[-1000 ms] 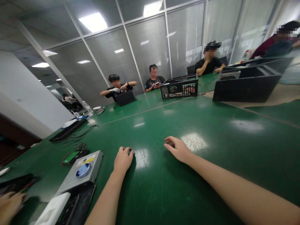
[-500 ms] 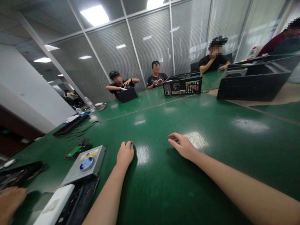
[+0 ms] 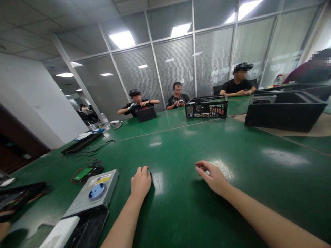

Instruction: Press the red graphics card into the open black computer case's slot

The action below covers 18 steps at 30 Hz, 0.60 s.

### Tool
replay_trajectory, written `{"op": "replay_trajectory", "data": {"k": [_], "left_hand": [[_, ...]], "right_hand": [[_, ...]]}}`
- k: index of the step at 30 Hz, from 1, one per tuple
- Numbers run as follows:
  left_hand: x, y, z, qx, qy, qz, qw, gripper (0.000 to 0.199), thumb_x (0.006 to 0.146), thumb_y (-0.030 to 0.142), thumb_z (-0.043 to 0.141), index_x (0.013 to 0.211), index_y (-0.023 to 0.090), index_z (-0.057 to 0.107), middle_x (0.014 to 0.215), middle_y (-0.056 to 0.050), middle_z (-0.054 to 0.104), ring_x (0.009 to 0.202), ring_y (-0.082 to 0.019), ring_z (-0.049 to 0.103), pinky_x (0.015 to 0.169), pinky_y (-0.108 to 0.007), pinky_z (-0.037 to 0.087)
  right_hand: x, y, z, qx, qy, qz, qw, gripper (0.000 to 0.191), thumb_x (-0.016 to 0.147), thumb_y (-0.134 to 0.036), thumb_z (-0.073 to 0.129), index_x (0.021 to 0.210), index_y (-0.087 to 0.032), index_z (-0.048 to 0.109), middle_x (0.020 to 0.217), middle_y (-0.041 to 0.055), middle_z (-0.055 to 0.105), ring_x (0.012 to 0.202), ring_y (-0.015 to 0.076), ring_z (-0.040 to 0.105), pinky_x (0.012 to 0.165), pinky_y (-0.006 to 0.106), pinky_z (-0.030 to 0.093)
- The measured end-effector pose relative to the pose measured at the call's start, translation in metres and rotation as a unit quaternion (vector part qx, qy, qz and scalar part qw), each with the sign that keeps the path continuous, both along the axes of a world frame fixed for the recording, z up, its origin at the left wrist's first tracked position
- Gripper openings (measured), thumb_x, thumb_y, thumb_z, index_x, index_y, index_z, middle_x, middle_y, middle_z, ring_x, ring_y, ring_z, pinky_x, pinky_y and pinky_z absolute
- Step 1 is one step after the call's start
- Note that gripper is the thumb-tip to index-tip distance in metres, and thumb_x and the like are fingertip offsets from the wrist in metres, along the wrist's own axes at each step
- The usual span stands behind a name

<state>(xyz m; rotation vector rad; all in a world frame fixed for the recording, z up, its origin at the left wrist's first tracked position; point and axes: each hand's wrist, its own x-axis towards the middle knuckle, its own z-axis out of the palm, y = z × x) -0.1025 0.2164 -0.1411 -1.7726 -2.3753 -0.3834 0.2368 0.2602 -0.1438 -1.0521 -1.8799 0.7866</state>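
Observation:
My left hand (image 3: 141,182) rests on the green tabletop (image 3: 170,210) with loosely curled fingers; its thumb side is partly hidden, and no object shows in it. To its right, my right hand (image 3: 210,174) is open and holds nothing, with a gap between thumb and fingers. Nearest my left hand is a grey metal optical drive (image 3: 89,194), on whose top lies a small round blue-and-white lid or dish (image 3: 97,191). A white oblong piece (image 3: 60,234) lies on a black panel (image 3: 89,227) close to my left forearm.
A small green circuit board (image 3: 82,174) with wires lies beyond the drive. Black computer cases (image 3: 284,115) stand on the far right, and an open-framed computer case (image 3: 206,107) at the far middle. Several people sit around the table; one reaches into a dark box (image 3: 146,114).
The view has tilted up, so the table and cases sit lower. My hands keep nearly the same pose. Another person's hand at the lower left has mostly left the view.

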Motion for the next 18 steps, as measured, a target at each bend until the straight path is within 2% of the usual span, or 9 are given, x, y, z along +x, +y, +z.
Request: {"op": "replay_trajectory", "data": {"k": [2,6,8,11,13,16,18], "left_hand": [[0.001,-0.001,0.001,0.007,-0.002,-0.005,1.0,0.034,0.093,0.031,0.037,0.116,0.023,0.061,0.111,-0.013,0.06,0.098,-0.028,0.063,0.077,-0.038,0.046],[0.0,-0.001,0.0,-0.01,-0.015,-0.007,1.0,0.028,0.092,0.035,0.042,0.101,0.022,0.066,0.104,-0.012,0.06,0.094,-0.026,0.063,0.078,-0.038,0.046],[-0.003,0.0,-0.002,0.012,-0.029,-0.009,0.999,0.028,0.092,0.036,0.043,0.103,0.021,0.064,0.105,-0.011,0.06,0.094,-0.026,0.063,0.078,-0.038,0.047],[-0.012,0.005,-0.006,0.097,-0.081,-0.016,0.992,0.031,0.093,0.04,0.043,0.111,0.021,0.06,0.108,-0.011,0.06,0.096,-0.026,0.062,0.081,-0.039,0.048],[-0.02,0.008,-0.008,0.162,-0.139,-0.023,0.977,0.033,0.092,0.042,0.044,0.111,0.02,0.059,0.106,-0.011,0.059,0.095,-0.025,0.061,0.084,-0.039,0.049],[-0.031,0.012,-0.01,0.25,-0.229,-0.011,0.941,0.038,0.091,0.046,0.046,0.111,0.017,0.06,0.105,-0.011,0.059,0.091,-0.024,0.06,0.088,-0.04,0.05],[-0.039,0.014,-0.011,0.31,-0.269,0.024,0.912,0.045,0.091,0.05,0.045,0.117,0.015,0.059,0.113,-0.014,0.058,0.096,-0.024,0.06,0.095,-0.041,0.048]], "right_hand": [[0.003,0.001,0.0,-0.002,-0.004,-0.012,1.0,0.032,0.094,-0.045,0.05,0.11,-0.021,0.063,0.098,0.0065,0.071,0.084,0.0213,0.067,0.081,0.037,0.051],[0.005,0.001,0.001,0.002,-0.008,-0.015,1.0,0.032,0.093,-0.044,0.051,0.111,-0.021,0.063,0.101,0.0068,0.071,0.085,0.0212,0.067,0.081,0.038,0.052],[0.005,0.0,0.002,0.009,-0.013,-0.012,1.0,0.032,0.093,-0.044,0.051,0.111,-0.021,0.063,0.101,0.0072,0.071,0.086,0.0214,0.066,0.082,0.038,0.052],[0.005,-0.002,0.004,0.021,-0.018,-0.005,1.0,0.032,0.092,-0.044,0.053,0.112,-0.021,0.063,0.104,0.0081,0.071,0.089,0.0221,0.067,0.084,0.039,0.052],[0.005,-0.001,0.005,0.029,-0.021,-0.002,0.999,0.033,0.092,-0.043,0.054,0.115,-0.021,0.062,0.106,0.0088,0.07,0.091,0.0226,0.067,0.085,0.039,0.053],[0.006,0.0,0.004,0.055,-0.037,0.0,0.998,0.036,0.09,-0.042,0.057,0.118,-0.02,0.06,0.11,0.0101,0.068,0.097,0.0237,0.066,0.088,0.041,0.052],[0.007,-0.002,0.005,0.082,-0.054,0.003,0.995,0.039,0.09,-0.042,0.059,0.121,-0.019,0.058,0.114,0.0114,0.066,0.101,0.0247,0.064,0.092,0.043,0.051]]}}
